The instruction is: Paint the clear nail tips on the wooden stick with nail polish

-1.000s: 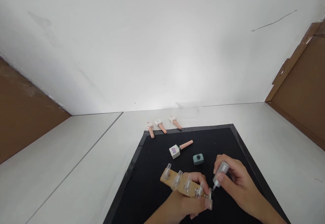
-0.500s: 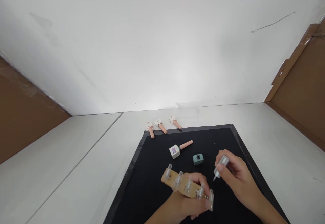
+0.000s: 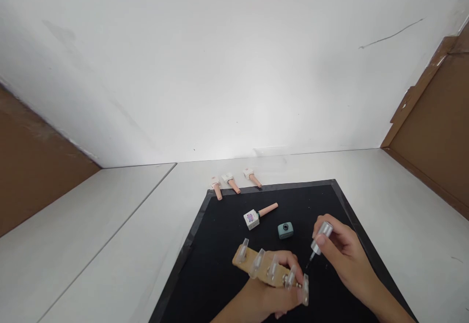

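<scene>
My left hand (image 3: 273, 296) is closed on a tan nail display stand (image 3: 251, 264), a strip that carries several clear false nails (image 3: 257, 262). Its thumb lies against the rightmost clear nail (image 3: 305, 289). Between thumb and fingers, my right hand (image 3: 342, 254) pinches a silver-capped nail polish brush (image 3: 322, 237). The dark brush points down and left, its tip close to the top of that rightmost nail; whether they touch I cannot tell. Beyond the hands, an uncapped teal nail polish bottle (image 3: 285, 230) stands upright on the black mat.
A white nail polish bottle with a pink cap (image 3: 252, 219) lies on the black mat (image 3: 300, 198). Three similar pink-capped bottles (image 3: 230, 181) lie along the mat's far edge. A white wall (image 3: 234, 69) rises behind, with brown cardboard panels (image 3: 436, 132) at both sides.
The brush in my right hand has tilted slightly, and more of its dark bristle end shows near the rightmost nail. My left hand and the stand stay almost still.
</scene>
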Action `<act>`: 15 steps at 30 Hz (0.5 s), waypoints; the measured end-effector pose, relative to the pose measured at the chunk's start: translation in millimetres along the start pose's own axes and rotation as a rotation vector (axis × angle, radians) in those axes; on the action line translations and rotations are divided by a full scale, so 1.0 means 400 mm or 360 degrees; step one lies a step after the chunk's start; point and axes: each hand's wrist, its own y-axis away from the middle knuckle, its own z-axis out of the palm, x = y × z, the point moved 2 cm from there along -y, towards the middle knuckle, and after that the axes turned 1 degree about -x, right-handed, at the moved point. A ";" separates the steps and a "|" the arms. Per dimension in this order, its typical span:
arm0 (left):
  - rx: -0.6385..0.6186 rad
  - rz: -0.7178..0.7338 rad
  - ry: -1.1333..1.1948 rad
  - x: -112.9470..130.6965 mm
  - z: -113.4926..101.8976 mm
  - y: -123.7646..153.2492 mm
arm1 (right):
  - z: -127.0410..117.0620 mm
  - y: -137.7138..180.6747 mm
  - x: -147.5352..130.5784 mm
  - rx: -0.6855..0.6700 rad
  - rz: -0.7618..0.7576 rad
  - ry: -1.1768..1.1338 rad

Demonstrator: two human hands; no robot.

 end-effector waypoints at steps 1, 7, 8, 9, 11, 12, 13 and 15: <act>0.0005 -0.0001 -0.0023 0.002 0.000 0.000 | 0.001 0.001 -0.001 -0.0036 -0.0027 -0.0007; 0.0002 0.0021 -0.0085 0.019 0.008 -0.006 | 0.015 0.005 -0.015 -0.0290 -0.0120 0.0062; 0.0007 0.0028 -0.0102 0.018 0.008 -0.008 | 0.015 0.004 -0.013 -0.0271 -0.0118 0.0103; 0.0014 0.0033 -0.0123 0.016 0.007 -0.009 | 0.013 0.002 -0.009 -0.0235 -0.0114 0.0151; 0.0017 0.0034 -0.0168 0.007 0.003 -0.009 | 0.006 -0.001 0.002 -0.0127 -0.0104 0.0254; 0.0016 0.0039 -0.0188 0.002 0.000 -0.008 | 0.002 -0.002 0.007 -0.0061 -0.0100 0.0303; 0.0010 0.0047 -0.0208 -0.002 -0.003 -0.006 | -0.002 -0.003 0.011 0.0001 -0.0106 0.0345; 0.0009 0.0069 -0.0252 -0.005 -0.007 -0.004 | -0.007 -0.003 0.013 0.0079 -0.0142 0.0381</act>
